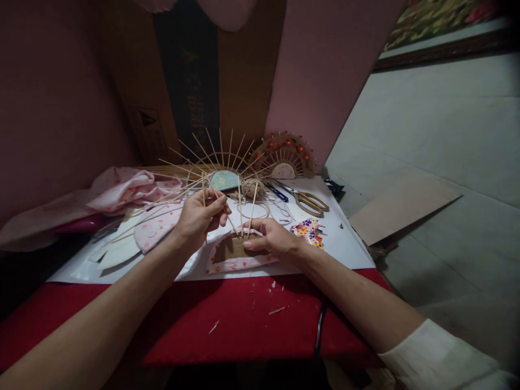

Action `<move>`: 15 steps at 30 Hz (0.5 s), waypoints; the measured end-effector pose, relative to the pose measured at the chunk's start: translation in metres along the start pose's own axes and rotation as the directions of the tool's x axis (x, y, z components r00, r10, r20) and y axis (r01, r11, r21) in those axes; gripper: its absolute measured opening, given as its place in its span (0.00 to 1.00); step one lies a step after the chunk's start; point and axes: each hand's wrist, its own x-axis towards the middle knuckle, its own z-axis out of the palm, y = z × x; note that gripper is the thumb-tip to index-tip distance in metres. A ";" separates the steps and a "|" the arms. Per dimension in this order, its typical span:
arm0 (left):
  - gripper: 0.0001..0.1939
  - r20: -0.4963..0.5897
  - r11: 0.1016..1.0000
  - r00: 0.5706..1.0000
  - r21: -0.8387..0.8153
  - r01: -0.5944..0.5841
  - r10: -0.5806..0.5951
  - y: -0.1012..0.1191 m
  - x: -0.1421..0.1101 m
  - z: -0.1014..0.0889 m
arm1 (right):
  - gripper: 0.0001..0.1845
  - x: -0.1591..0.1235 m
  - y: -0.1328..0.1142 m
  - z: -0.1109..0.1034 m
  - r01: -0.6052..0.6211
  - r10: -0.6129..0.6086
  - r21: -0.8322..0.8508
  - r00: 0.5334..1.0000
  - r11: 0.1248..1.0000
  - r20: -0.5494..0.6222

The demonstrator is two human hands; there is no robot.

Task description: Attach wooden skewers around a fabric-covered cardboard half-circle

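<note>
My left hand is closed, pinching a thin bamboo skewer upright above the white sheet. My right hand presses its fingers down on a half-round cardboard piece edged in pink patterned cloth, which has a few skewers standing in its top edge. More loose skewers lie to the left of my left hand.
Behind the hands stand a fan of skewers with a pale blue centre and a finished fan with red flowers. A twine ball, scissors, a blue cutter, pink cloth, floral scraps and a red table cover surround them. Cardboard lies on the floor.
</note>
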 end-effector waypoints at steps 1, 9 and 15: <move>0.09 0.004 1.000 1.000 -0.004 0.000 0.000 0.000 0.000 0.000 | 0.17 0.001 0.001 -0.001 -0.001 0.001 0.001 1.000 1.000 0.002; 0.10 0.024 1.000 1.000 -0.021 0.002 -0.001 -0.003 0.000 0.001 | 0.17 0.001 0.002 -0.001 -0.001 0.001 -0.001 1.000 1.000 0.010; 0.09 0.029 1.000 1.000 -0.021 0.009 -0.008 -0.003 0.000 0.001 | 0.18 -0.001 0.000 0.000 -0.008 0.009 -0.003 1.000 1.000 0.017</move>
